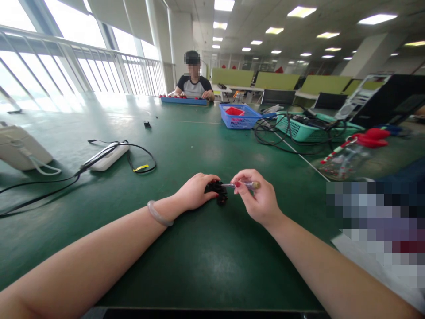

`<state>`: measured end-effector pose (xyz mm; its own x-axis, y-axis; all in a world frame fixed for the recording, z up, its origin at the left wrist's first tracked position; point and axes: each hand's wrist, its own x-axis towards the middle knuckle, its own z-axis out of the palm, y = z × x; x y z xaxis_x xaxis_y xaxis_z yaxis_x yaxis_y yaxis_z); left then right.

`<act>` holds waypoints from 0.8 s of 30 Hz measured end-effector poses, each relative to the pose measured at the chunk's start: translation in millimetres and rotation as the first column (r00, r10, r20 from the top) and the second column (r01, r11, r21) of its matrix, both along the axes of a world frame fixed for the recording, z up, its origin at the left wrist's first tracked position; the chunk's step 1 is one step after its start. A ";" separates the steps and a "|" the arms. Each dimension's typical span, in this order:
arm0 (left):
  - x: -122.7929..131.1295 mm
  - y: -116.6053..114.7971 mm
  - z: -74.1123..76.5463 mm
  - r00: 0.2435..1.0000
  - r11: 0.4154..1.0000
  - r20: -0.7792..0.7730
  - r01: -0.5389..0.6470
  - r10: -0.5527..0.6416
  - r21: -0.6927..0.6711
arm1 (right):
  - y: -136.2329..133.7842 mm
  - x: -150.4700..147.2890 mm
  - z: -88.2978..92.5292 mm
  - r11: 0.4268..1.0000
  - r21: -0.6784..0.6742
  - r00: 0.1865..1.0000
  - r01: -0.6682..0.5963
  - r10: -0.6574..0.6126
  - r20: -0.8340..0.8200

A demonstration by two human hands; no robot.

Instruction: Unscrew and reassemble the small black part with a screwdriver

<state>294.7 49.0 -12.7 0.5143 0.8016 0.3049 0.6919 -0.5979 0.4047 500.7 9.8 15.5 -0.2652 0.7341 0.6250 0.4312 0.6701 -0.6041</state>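
The small, dark, irregular part point(217, 188) sits toward the green table's point(206, 266) near edge, pinched by the left hand's point(194, 190) thumb and fingers. The right hand point(260, 197) pinches a clear-purplish-handled, thin-shafted tool point(248, 184); I'd keep them aligned, part braced.

Beyond the left hand point(192, 192) and right hand point(262, 199), bare worktop point(186, 155) runs up to the blue basket point(239, 122). A strap-crossed white device point(113, 161) blocks the left, a red-topped bottle point(348, 161) the right.

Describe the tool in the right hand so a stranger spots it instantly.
Over the green table, find the right hand. It holds a screwdriver-like tool pointing left: a translucent handle and thin metal shaft, unlike the black part in the left hand.
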 end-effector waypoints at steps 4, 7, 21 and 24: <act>0.3 0.1 -0.1 1.000 1.000 0.015 -0.003 0.003 0.000 | 9.2 -1.4 -4.6 0.995 -0.091 0.998 -0.034 0.039 0.048; -0.1 0.3 -0.1 1.000 1.000 0.024 -0.015 0.016 -0.009 | 12.8 -1.3 -5.9 0.989 -0.134 0.995 -0.069 0.078 0.065; -5.1 4.4 -0.1 0.954 0.948 0.038 -0.299 0.296 0.108 | 39.5 20.4 -13.4 0.976 -0.212 0.766 -0.052 -0.097 -0.636; -6.5 5.5 -4.2 0.924 0.928 -0.090 -0.366 0.371 0.070 | 44.2 21.8 -16.4 0.942 -0.328 0.732 -0.077 -0.170 -0.660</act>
<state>288.2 54.5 -16.9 0.2157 0.9251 0.3127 0.9024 -0.3111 0.2981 522.5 54.0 -0.8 0.1728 0.9180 0.3569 -0.1449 0.3821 -0.9127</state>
